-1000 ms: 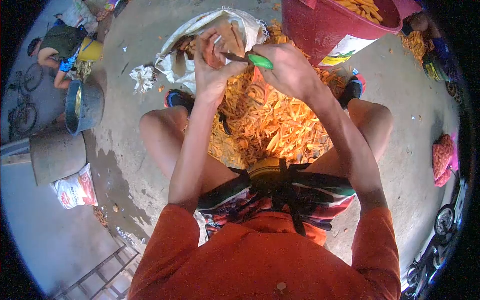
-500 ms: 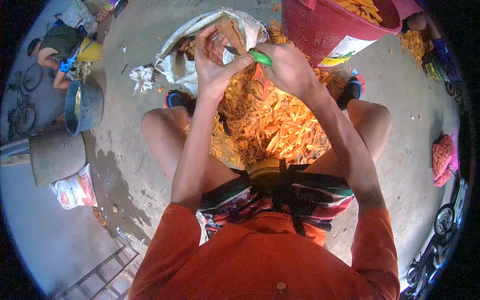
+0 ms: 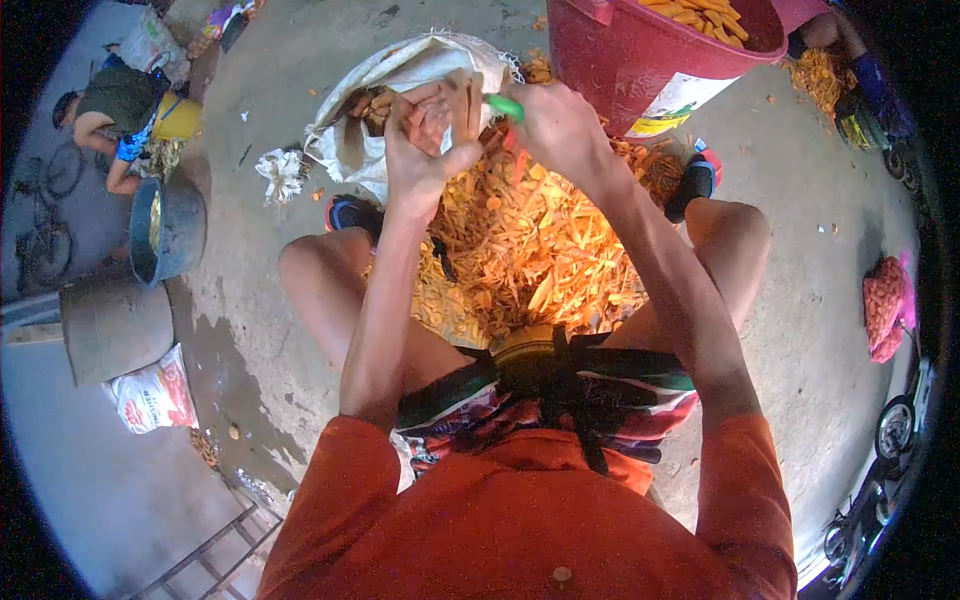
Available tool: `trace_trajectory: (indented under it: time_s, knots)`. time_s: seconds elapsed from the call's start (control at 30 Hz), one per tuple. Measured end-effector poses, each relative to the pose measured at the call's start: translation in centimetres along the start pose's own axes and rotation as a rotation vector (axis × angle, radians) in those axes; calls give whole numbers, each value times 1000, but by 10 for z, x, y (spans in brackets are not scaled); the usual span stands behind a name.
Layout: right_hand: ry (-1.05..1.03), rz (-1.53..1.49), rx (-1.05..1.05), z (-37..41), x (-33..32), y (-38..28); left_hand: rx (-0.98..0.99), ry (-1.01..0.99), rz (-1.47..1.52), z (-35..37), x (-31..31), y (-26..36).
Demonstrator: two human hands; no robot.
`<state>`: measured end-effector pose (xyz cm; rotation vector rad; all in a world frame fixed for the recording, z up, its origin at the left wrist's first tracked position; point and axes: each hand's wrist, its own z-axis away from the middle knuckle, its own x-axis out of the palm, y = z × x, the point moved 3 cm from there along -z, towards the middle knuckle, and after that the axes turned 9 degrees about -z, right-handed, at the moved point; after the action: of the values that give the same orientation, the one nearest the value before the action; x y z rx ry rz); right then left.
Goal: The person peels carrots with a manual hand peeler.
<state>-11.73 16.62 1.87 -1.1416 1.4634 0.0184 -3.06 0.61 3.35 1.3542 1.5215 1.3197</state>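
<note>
My left hand (image 3: 420, 150) is raised over the sack mouth, thumb and fingers around a long brown-skinned root (image 3: 468, 105) that looks like a sweet potato and is slightly blurred. My right hand (image 3: 562, 125), beside it, is closed on a knife's green handle (image 3: 505, 107); the blade is hard to make out here. Below both hands, a heap of orange peelings (image 3: 540, 240) covers the floor between my legs. Just beyond my left hand, an open white sack (image 3: 345, 130) contains several brown roots (image 3: 378, 108).
A red bucket (image 3: 610, 60) with peeled orange pieces (image 3: 705, 18) stands front right. At left, another person (image 3: 120, 105) bends near a dark tub (image 3: 170, 230). A crumpled white bag (image 3: 282, 172) lies by the sack; a red net bag (image 3: 883, 305) is far right.
The root has turned more upright in my left hand, and the green handle has shifted slightly up and left with my right hand. The blade, visible before, is now indistinct.
</note>
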Motion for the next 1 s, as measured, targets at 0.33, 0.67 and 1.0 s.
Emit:
trace_trajectory:
  time_s: [0.33,0.67,1.0]
  knots:
    - [-48,385,68,2,-42,97,62,-162,58,-3,-6,16]
    - [-101,-257,-280,9,-28,-32,84,-83,154,-2,-1,6]
    - [27,316,-126,-6,-3,37,-7,-73,78,-6,-2,-6]
